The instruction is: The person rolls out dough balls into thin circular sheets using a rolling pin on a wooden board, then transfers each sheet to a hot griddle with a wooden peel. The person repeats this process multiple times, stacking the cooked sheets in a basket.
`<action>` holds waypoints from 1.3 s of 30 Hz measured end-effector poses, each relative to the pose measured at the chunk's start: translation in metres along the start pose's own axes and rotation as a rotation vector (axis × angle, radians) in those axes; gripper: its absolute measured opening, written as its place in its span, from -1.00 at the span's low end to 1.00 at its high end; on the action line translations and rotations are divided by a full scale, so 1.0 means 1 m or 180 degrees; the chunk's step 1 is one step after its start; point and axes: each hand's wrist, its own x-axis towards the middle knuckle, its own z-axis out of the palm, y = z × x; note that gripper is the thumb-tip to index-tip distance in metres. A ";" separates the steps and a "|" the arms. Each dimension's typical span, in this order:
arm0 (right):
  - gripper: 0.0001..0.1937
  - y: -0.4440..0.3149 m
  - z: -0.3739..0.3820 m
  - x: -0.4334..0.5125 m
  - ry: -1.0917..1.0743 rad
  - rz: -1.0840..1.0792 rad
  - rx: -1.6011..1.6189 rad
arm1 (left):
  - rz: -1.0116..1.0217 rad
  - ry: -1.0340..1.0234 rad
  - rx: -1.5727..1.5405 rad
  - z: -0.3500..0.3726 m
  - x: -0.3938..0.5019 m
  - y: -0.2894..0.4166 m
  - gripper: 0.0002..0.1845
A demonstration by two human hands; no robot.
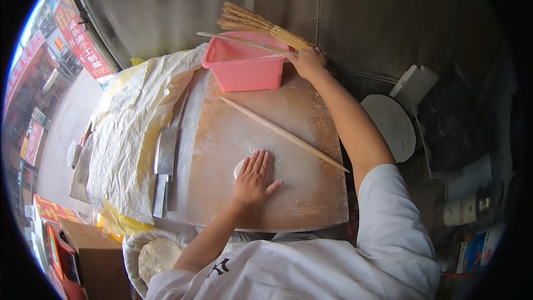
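Observation:
My left hand point(252, 179) lies palm down with its fingers apart on a floured wooden board point(216, 191), partly covering a small piece of white dough point(238, 169). A long tapered wooden rolling pin point(283, 132) lies diagonally across the board. At the far edge stands a pink plastic tub point(245, 76) with flour inside. My right hand point(309, 61) is beside its right rim, fingers curled over the handle of a straw whisk brush point(250, 21). A thin flat stick point(245, 42) spans the tub, its right end at my right thumb; whether I grip it too is unclear.
Left of the board lies a cleaver point(166, 150), beside a crumpled whitish cloth or sheet point(125, 125). A lined container of dough point(160, 258) and a cardboard box point(100, 262) are at lower left. A round pale disc point(389, 127) is at right, and a metal wall point(374, 12) rises behind.

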 end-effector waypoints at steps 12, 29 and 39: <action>-0.57 0.020 0.041 -0.013 0.0644 -0.0929 0.0812 | -0.0786 -0.0120 -0.0181 0.017 0.025 -0.011 -0.07; -0.64 0.030 0.019 -0.048 0.0950 -0.1289 0.1493 | -0.0048 0.0710 -0.0360 -0.026 0.100 -0.028 -0.49; -0.63 0.054 -0.043 -0.099 0.0968 -0.0208 0.3110 | 0.1105 0.2246 0.0350 -0.071 0.332 -0.041 -0.25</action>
